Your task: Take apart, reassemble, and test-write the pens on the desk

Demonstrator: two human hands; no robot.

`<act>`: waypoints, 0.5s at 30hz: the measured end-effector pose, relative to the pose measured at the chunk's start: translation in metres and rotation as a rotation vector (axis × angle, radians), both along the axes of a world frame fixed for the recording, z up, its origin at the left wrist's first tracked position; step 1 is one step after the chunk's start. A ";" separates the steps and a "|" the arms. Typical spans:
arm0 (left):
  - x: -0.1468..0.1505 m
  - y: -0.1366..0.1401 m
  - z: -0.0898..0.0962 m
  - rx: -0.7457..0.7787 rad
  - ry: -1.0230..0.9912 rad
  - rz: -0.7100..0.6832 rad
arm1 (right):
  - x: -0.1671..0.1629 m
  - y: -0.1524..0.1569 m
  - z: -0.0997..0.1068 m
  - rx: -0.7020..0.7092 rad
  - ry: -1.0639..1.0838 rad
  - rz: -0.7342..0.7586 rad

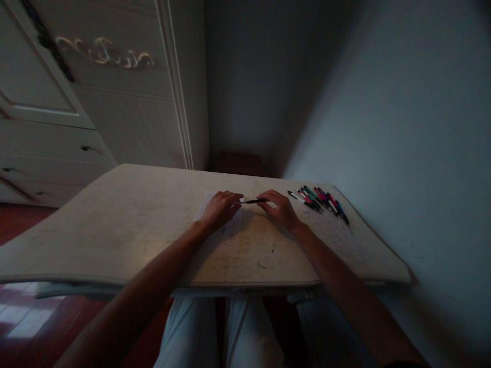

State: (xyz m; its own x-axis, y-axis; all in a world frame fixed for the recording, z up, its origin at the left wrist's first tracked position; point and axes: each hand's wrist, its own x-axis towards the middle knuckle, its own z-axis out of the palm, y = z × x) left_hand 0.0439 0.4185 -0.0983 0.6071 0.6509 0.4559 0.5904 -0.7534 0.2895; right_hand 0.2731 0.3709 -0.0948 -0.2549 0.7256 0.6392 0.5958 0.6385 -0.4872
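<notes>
Dim room. Pale surface (pixel 126 220), stained brown in patches, set close to a bare bluish wall (pixel 402 128) on the right. Beyond the surface's left half, a pale cabinet (pixel 130 117) with curled trim and dark knobs; reddish floor (pixel 19 220) below, a bright patch of light on it at lower left. Something low and brown sits in the dark far corner.

Dark slim pen (pixel 253 201) level between the two hands, near the surface's far edge. Right hand (pixel 282 208): narrow grip, holding the pen's right end. Left hand (pixel 221 209): narrow grip at the thin left end; cannot tell whether it pinches. White paper (pixel 230 243) lies under the left hand. Loose heap of coloured pens (pixel 318 198) right of the right hand, beside scribbles.
</notes>
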 end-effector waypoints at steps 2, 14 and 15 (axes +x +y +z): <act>0.001 -0.002 0.001 0.013 -0.012 0.000 | -0.003 0.000 -0.001 -0.002 0.001 0.011; 0.003 -0.007 0.002 0.029 -0.038 -0.047 | -0.012 -0.001 -0.001 0.030 0.022 0.033; 0.003 -0.007 0.002 0.031 -0.038 -0.054 | -0.012 -0.002 0.000 0.017 0.030 0.028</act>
